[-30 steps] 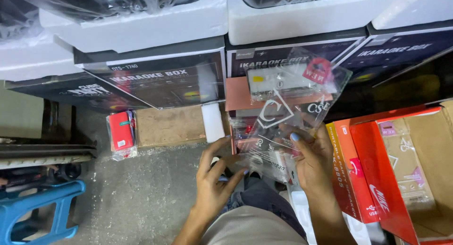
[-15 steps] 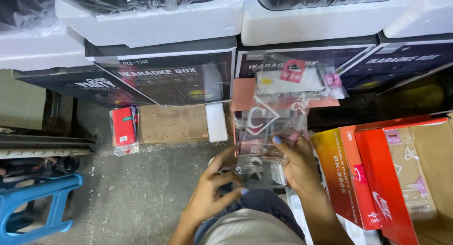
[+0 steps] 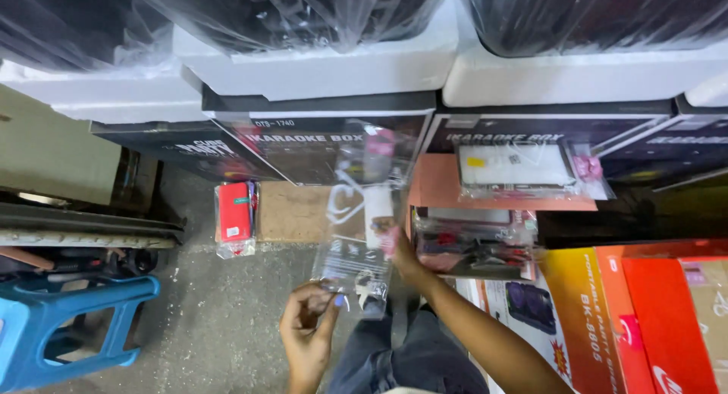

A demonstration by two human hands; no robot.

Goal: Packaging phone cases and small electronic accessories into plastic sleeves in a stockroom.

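A blue plastic stool [image 3: 57, 326] stood at the far left edge of the concrete floor [image 3: 205, 318], beside dark metal framing. Further right, a small red packet in clear wrap [image 3: 235, 227] lay on the floor against the foot of a stack of dark printed cartons [image 3: 318, 147], these topped with white foam blocks [image 3: 326, 68] and black goods under plastic sheeting. The left hand [image 3: 309, 329] was low and near centre, fingers curled in, thumb and fingertips pinched on the lower corner of a clear plastic bag [image 3: 360, 235]. The bag hung upright over the floor in front of the cartons, between the two hands, with pale printing on it; its contents could not be told. The right hand [image 3: 394, 246] gripped the bag's right edge higher up, fingers closed around it. Just right of that hand sat a stack of bagged flat items [image 3: 474, 242] and, above it, another clear bag with a white card [image 3: 519, 166] on a salmon-coloured sheet [image 3: 436, 189]. Orange and red cartons [image 3: 629, 318] filled the lower right corner.
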